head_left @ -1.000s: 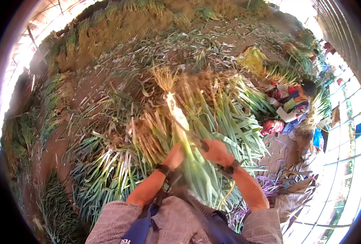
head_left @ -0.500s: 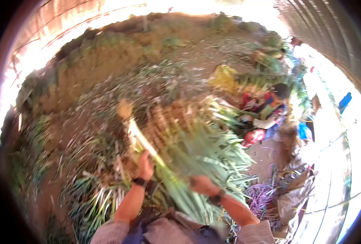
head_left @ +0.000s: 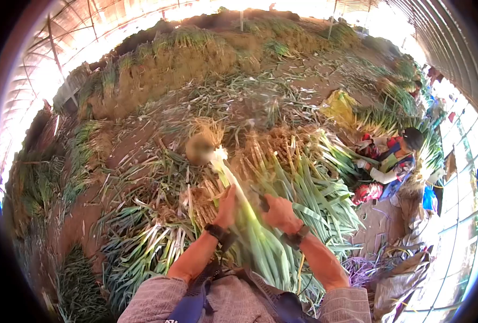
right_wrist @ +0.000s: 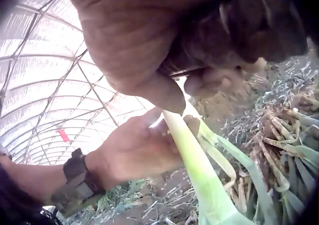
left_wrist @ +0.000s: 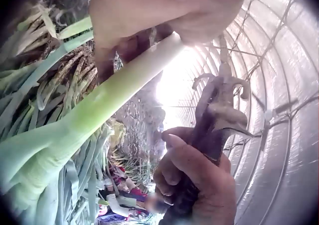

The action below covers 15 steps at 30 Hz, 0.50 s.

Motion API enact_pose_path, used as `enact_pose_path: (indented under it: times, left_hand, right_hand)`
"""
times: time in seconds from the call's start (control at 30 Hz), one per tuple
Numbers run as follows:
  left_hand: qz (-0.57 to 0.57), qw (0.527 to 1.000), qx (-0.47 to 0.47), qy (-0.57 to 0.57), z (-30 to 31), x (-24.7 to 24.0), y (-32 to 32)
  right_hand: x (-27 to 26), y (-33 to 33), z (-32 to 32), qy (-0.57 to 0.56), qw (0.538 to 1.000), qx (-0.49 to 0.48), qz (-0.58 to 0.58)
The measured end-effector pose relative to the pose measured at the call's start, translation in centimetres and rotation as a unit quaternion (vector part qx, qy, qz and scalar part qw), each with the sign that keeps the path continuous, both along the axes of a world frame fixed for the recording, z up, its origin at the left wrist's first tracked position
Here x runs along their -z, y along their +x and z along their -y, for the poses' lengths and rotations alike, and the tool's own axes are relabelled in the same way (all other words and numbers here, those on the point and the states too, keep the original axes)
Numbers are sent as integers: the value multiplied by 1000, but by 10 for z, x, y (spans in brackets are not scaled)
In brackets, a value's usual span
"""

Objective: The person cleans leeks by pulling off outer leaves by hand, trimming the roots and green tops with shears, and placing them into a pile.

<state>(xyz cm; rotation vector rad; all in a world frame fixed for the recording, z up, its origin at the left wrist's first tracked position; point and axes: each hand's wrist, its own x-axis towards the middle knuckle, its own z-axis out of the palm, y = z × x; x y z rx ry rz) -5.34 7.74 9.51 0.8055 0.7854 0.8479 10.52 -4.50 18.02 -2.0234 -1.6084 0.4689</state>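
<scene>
My left hand grips a thick leek by its pale shank. In the head view its bushy roots point away from me, and its broad green leaves trail down towards my body. Just right of the stalk is my right hand. Its fingers are curled round the dark handle of a knife with a curled, hooked guard, seen upright in the left wrist view. In the right wrist view the right fingers overlap the leek's shank; most of the blade is hidden there.
Piled leeks lie in front to the right, with another leafy heap at left. Trimmed leaves litter the soil. A person sits at right beside a yellow sack. Purple twine lies near my right elbow.
Half a second ago the leek leaned further left and the right hand was lower and farther from the left. Now the hands are close together again beside the shank; the view has also shifted.
</scene>
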Motion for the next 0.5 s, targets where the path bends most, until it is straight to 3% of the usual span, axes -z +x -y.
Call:
enact_pose_path:
  times: [0.1, 0.2, 0.3, 0.37, 0.5]
  left_hand:
    - [43, 999, 8, 14, 1, -2, -2]
    - [-2, 999, -14, -36, 2, 1, -1]
    - [68, 992, -43, -96, 25, -66, -4]
    - [91, 988, -31, -120, 8, -25, -11]
    - [131, 986, 37, -101, 7, -17, -24]
  right_hand:
    - [-4, -1, -9, 24, 999, 7, 21]
    - [-4, 0, -8, 1, 1000, -16, 23]
    - [-13, 6, 1, -13, 999, -31, 24]
    - [-11, 9, 7, -32, 997, -67, 19]
    - [0, 12, 8, -27, 997, -68, 29]
